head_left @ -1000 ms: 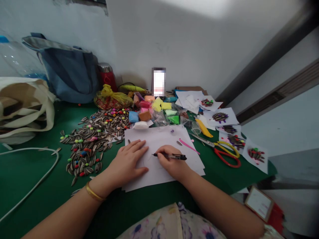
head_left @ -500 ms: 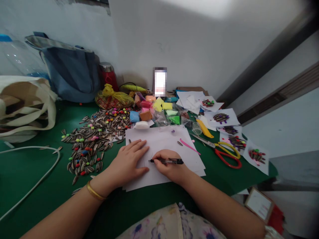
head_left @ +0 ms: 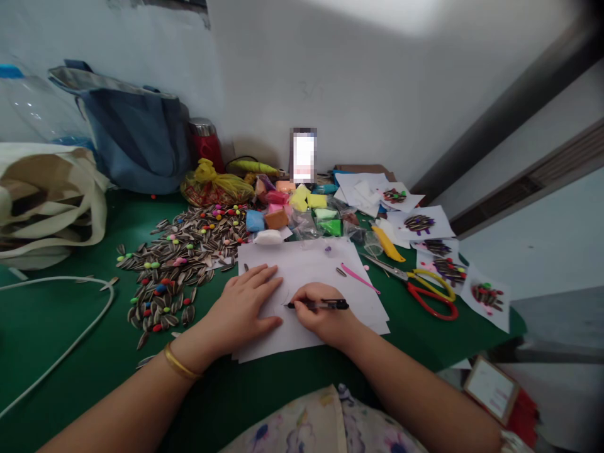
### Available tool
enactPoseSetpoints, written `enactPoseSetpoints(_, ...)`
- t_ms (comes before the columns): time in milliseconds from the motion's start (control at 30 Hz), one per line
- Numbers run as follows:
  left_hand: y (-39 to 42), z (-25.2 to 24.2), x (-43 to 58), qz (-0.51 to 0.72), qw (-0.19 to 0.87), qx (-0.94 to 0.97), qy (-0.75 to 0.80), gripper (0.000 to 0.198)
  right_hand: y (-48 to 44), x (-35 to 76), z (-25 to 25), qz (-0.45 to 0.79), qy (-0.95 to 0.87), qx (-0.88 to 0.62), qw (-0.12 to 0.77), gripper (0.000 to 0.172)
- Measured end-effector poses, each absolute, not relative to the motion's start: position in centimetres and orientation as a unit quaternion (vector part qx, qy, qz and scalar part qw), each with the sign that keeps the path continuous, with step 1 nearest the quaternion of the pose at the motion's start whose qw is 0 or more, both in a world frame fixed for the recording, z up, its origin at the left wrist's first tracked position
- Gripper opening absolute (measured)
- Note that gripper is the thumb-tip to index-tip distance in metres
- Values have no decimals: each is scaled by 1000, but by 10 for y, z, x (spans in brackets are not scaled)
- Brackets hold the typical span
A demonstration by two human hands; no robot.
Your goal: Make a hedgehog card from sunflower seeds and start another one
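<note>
White paper sheets [head_left: 302,258] lie stacked in front of me on the green table. My left hand [head_left: 250,302] rests flat on their left part, fingers spread, holding nothing. In my right hand [head_left: 323,314] is a black pen [head_left: 333,304], its tip at the paper between my two hands. A thin curved line shows on the sheet just left of the tip. A pink modelling tool [head_left: 359,278] and a single sunflower seed [head_left: 340,272] lie on the paper's right side.
Sunflower seeds [head_left: 179,251] with coloured bits spread at left. Soft clay packs [head_left: 276,219] sit behind the paper. Scissors [head_left: 431,294] and a yellow utility knife [head_left: 387,243] lie right, beside papers bearing seed pictures [head_left: 487,296]. A white cable [head_left: 70,343] curves at far left.
My right hand and the pen have shifted very slightly to the right, and a curved line shows by the tip. My left hand has stayed in place.
</note>
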State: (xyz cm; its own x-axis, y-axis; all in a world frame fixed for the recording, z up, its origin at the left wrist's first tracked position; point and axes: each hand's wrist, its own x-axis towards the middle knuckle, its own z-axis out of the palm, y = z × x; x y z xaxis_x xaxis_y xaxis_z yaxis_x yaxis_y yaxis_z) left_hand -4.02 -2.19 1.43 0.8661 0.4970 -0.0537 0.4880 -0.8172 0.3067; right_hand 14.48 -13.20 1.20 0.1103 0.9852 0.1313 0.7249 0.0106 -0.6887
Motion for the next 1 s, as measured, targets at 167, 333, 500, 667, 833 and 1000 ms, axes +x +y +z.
enactPoseSetpoints(167, -22, 13, -40, 18, 158, 953, 256, 71, -133, 145, 15, 192, -627, -684, 320, 13)
enactPoseSetpoints(333, -21, 11, -41, 28, 167, 953, 253, 71, -132, 147, 13, 179, -618, -693, 326, 15)
enactPoseSetpoints(500, -21, 12, -41, 36, 173, 950, 256, 71, -132, 149, 12, 178, -604, -699, 338, 16)
enactPoseSetpoints(667, -21, 12, -41, 27, 171, 951, 257, 71, -133, 150, 14, 177, -596, -701, 350, 16)
enactPoseSetpoints(833, -21, 11, -41, 33, 169, 952, 253, 70, -132, 151, 13, 166, -591, -706, 354, 16)
enactPoseSetpoints(1000, -21, 11, -42, 29, 169, 952, 254, 71, -132, 153, 10, 152, -592, -705, 360, 17)
